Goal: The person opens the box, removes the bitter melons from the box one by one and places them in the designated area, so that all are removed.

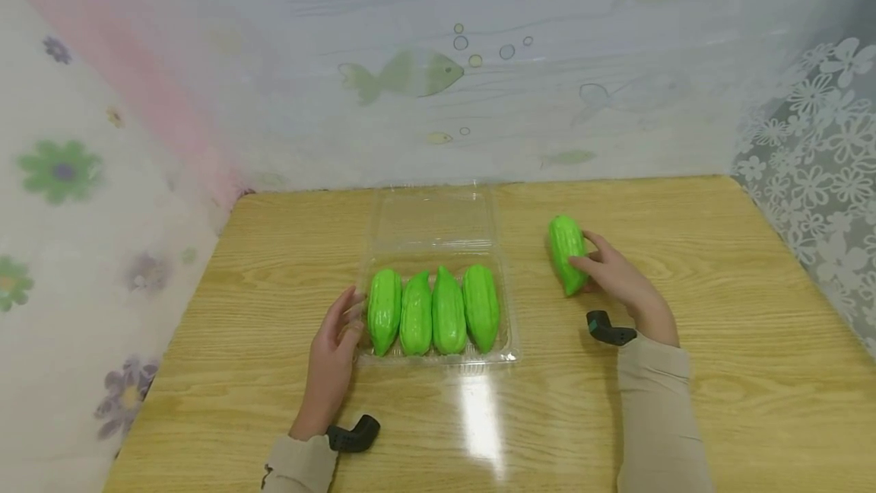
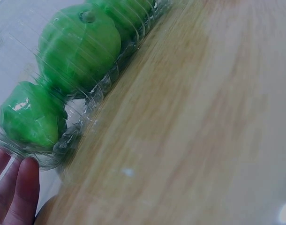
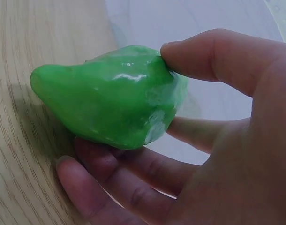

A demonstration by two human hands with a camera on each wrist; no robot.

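Four green gourds (image 1: pixel 448 318) in clear box (image 1: pixel 509 322), head view; fifth gourd (image 1: pixel 564 249) toward table's (image 1: pixel 739 287) right edge, gripped by right hand (image 1: pixel 624 281). Left wrist: left hand (image 2: pixel 22 194), fingers relaxed, touching box corner. Right wrist: fifth gourd between thumb and fingers.

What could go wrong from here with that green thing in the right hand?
The green piece in the right hand looks glossy, so it might slip. If it were added to the clear container, it could crowd the four pieces lying side by side there.
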